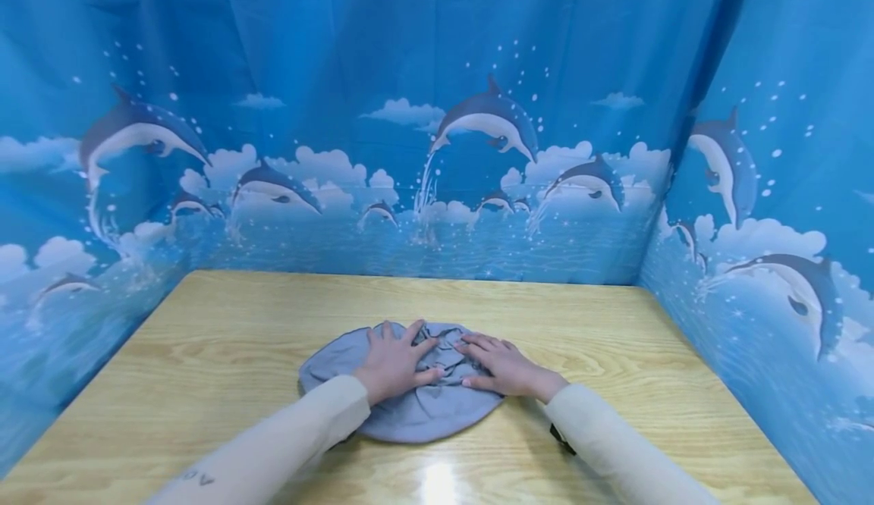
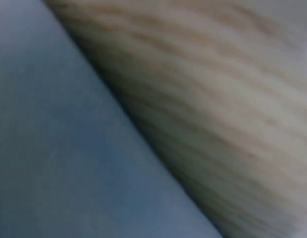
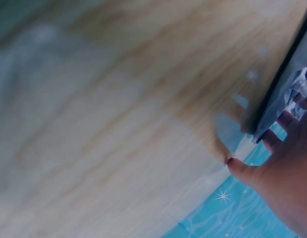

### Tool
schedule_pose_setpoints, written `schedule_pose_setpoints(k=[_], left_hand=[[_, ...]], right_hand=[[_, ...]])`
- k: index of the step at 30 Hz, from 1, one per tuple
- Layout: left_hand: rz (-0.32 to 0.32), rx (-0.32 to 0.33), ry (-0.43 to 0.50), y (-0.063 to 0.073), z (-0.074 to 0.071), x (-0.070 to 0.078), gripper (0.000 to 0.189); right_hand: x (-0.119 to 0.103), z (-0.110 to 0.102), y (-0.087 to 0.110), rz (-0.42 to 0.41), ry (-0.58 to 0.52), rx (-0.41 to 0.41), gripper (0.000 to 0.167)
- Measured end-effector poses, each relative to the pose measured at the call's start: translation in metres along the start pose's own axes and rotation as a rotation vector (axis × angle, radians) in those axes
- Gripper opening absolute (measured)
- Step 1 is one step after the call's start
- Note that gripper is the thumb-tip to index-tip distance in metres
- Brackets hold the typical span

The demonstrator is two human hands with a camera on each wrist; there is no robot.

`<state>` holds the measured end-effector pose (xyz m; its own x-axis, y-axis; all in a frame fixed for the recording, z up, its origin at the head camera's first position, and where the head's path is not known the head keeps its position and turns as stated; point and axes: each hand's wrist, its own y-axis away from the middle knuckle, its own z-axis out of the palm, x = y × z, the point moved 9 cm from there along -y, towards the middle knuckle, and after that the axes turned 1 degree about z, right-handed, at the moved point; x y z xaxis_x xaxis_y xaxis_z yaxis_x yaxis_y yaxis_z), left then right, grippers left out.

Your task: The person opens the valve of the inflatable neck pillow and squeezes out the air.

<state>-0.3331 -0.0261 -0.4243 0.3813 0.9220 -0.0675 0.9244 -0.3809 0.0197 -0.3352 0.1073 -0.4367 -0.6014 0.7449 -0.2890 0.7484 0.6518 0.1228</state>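
Note:
On the table lies a grey cloth sun hat (image 1: 423,418), flattened, with a wide round brim and a crumpled middle. My left hand (image 1: 392,365) rests on its left-centre part, fingers spread over the wrinkled cloth. Fingers apart, my right hand (image 1: 508,370) touches the right side of the crumpled middle. Close up and blurred, the grey sun hat (image 2: 79,144) fills the lower left of the left wrist view, where the left hand is out of sight. In the right wrist view, the right hand (image 3: 284,173) has its fingertips at the sun hat (image 3: 289,74).
A light wood-grain table (image 1: 239,338) spreads around the hat. Blue curtains (image 1: 382,27) printed with dolphins and clouds stand along its back and both sides. A light patch reflects off the table's front part.

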Motion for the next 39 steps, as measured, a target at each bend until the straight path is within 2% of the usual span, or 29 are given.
schedule_pose_setpoints(k=[5,10,12,16,20,25,34,37,39], left_hand=[[0.012,0.028,0.018,-0.001,0.001,0.0,0.066],[0.047,0.037,0.147,0.0,0.001,-0.003,0.069],[0.073,0.05,0.194,0.003,-0.001,-0.003,0.071],[0.135,0.072,0.202,0.015,-0.004,0.0,0.083],[0.166,0.085,0.132,0.027,-0.003,0.004,0.096],[0.166,0.088,0.004,0.034,0.001,0.01,0.104],[0.198,0.095,-0.251,0.037,0.01,0.022,0.097],[0.189,0.07,-0.281,0.037,0.012,0.023,0.093],[0.185,0.053,-0.266,0.036,0.014,0.022,0.089]], right_hand=[[-0.001,-0.002,0.001,0.001,0.009,0.001,0.061],[-0.001,-0.003,0.0,0.01,0.014,0.0,0.062],[-0.001,-0.003,0.0,0.013,0.018,-0.003,0.063],[-0.002,-0.002,-0.001,0.005,0.025,-0.002,0.063],[-0.003,-0.001,0.0,0.001,0.024,0.001,0.063],[-0.004,-0.001,0.0,-0.007,0.022,0.002,0.062],[-0.005,-0.002,0.001,-0.009,0.014,0.009,0.064],[-0.005,-0.002,0.001,-0.012,0.013,0.009,0.063],[-0.005,-0.002,0.001,-0.014,0.013,0.011,0.062]])
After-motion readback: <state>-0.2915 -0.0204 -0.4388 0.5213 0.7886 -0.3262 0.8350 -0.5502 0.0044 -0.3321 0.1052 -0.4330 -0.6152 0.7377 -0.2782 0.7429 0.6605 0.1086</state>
